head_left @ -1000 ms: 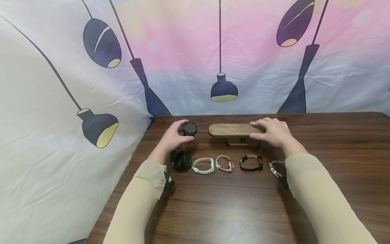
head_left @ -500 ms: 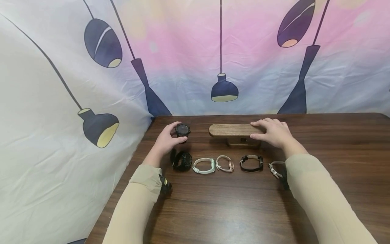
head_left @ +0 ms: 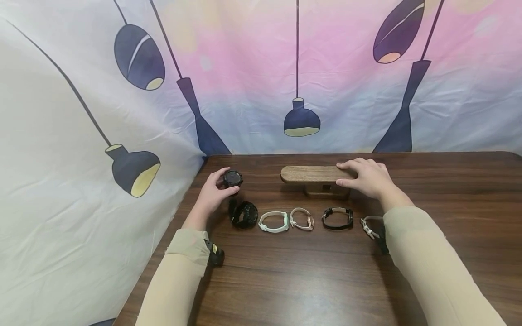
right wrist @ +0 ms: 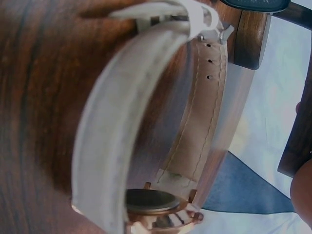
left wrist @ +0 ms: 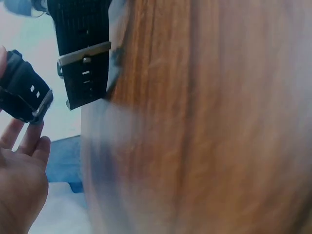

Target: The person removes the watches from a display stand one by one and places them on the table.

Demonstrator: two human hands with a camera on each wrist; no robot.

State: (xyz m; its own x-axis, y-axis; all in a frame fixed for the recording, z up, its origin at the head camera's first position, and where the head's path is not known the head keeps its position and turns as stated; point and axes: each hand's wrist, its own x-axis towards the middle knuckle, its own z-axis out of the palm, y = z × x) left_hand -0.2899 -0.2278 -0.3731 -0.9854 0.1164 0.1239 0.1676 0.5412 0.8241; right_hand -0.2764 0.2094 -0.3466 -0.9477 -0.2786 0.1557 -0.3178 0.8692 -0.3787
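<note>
My left hand (head_left: 212, 194) grips a black wristwatch (head_left: 232, 178) between thumb and fingers, its dial facing up. In the left wrist view the black strap (left wrist: 27, 90) of this watch shows above the fingers. My right hand (head_left: 369, 179) holds the right end of a wooden watch stand (head_left: 311, 174), a long rounded bar on a low base. Thumb and fingertips lie on opposite edges of the bar. The right wrist view shows only a bit of that hand (right wrist: 303, 195) at the edge.
A row of watches lies in front of the stand: a black chunky one (head_left: 246, 215), a mint one (head_left: 274, 222), a pink-strapped one (head_left: 302, 219), a black slim one (head_left: 337, 218) and a white-strapped one (right wrist: 112, 112) near my right sleeve. A printed cloth hangs behind the table (head_left: 293, 271).
My left hand has moved left and slightly nearer with the black wristwatch, away from the stand. The right hand stays on the bar.
</note>
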